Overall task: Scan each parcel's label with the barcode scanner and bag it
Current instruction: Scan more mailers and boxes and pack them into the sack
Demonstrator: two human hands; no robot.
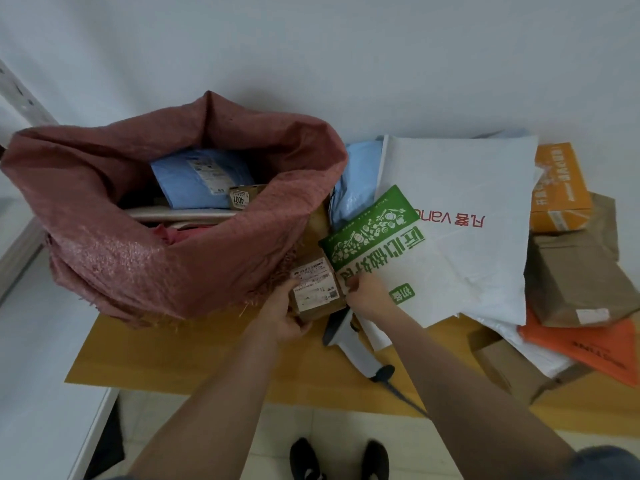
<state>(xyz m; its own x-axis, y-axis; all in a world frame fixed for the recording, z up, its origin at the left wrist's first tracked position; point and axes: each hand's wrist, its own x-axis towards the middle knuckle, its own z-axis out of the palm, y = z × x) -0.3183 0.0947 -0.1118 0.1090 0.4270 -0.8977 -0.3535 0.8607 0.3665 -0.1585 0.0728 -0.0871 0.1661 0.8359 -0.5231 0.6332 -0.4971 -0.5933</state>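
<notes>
A small brown cardboard parcel (pixel 317 292) with a white shipping label on top sits at the foot of the big red woven sack (pixel 138 258). My left hand (pixel 285 313) grips its left and near side. My right hand (pixel 367 294) holds its right edge, under the corner of a green-and-white printed parcel (pixel 372 233). The grey barcode scanner (pixel 349 344) lies on the yellow table just below my right hand, cable trailing toward me. Inside the sack lie a blue mailer (pixel 197 178) and a small box marked 4001 (pixel 242 197).
A pile of parcels fills the table's right: a large white mailer (pixel 478 209), a blue mailer (pixel 356 181), an orange box (pixel 557 185), brown paper packages (pixel 575 278), an orange bag (pixel 595 348). The yellow table (pixel 180 355) ends near me; a white surface (pixel 38 358) is left.
</notes>
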